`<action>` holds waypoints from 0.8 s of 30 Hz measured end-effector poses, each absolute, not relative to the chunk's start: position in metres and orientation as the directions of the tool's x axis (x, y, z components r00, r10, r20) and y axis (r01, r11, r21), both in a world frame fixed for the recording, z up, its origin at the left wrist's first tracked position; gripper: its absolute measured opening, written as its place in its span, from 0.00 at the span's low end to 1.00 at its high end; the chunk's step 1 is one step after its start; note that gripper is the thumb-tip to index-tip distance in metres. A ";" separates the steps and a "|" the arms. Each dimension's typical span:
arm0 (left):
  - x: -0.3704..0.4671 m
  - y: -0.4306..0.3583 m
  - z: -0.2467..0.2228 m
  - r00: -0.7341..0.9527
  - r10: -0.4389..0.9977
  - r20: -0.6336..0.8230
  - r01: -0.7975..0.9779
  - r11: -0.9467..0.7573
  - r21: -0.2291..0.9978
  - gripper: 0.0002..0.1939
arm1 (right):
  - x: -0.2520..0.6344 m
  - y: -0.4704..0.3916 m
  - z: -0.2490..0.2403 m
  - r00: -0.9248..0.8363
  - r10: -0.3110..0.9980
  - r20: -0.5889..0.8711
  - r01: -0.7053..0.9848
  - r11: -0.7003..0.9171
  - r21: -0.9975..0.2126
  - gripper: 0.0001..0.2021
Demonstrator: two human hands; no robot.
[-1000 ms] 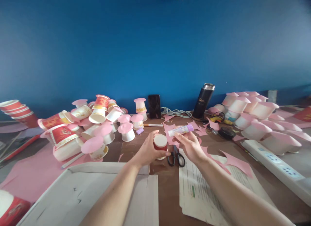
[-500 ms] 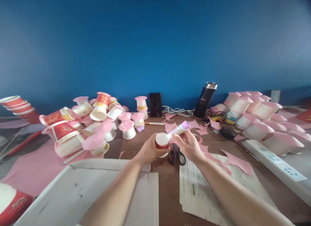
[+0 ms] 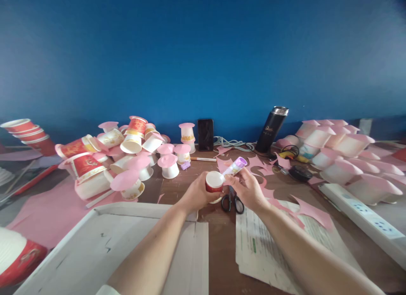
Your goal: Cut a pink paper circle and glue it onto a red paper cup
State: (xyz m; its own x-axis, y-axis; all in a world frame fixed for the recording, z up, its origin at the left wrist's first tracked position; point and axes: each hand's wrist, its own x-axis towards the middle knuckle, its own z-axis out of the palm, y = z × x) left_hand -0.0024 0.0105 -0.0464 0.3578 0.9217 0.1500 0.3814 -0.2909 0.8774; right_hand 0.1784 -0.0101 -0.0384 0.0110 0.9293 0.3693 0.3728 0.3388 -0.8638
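Near the middle of the brown table [image 3: 222, 257], my left hand [image 3: 199, 192] is wrapped round a red paper cup [image 3: 214, 182], its pale round end facing up. My right hand [image 3: 247, 187] grips a glue stick [image 3: 234, 166] with a purple end, tilted so that its lower tip meets the cup's rim at the right. Black-handled scissors [image 3: 233, 203] lie just below my right hand, their blades partly hidden. A small purple cap [image 3: 185, 165] rests to the left, beside white cups topped with pink paper discs [image 3: 167, 161].
Many cups with pink paper are heaped at left and right. A phone [image 3: 205, 135] and a tilted black bottle [image 3: 272, 130] stand by the wall. A power strip [image 3: 361, 210], printed sheets [image 3: 263, 248], pink scraps and a white cardboard tray [image 3: 95, 248] surround my arms.
The whole view has shifted slightly. Both hands keep their holds, and the glue stick's tip stays at the cup's right rim.
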 end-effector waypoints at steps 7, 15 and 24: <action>-0.003 0.011 -0.045 0.370 0.914 0.166 0.384 -0.313 0.869 0.26 | 0.180 -0.011 -0.035 -0.008 0.914 0.405 0.415 0.371 -0.831 0.20; -0.002 0.010 -0.042 0.357 0.921 0.160 0.410 -0.308 0.859 0.27 | 0.183 -0.012 -0.035 -0.035 0.906 0.422 0.439 0.394 -0.808 0.17; -0.002 0.012 -0.046 0.368 0.910 0.192 0.401 -0.341 0.850 0.27 | 0.181 -0.016 -0.030 -0.097 0.873 0.478 0.479 0.462 -0.746 0.15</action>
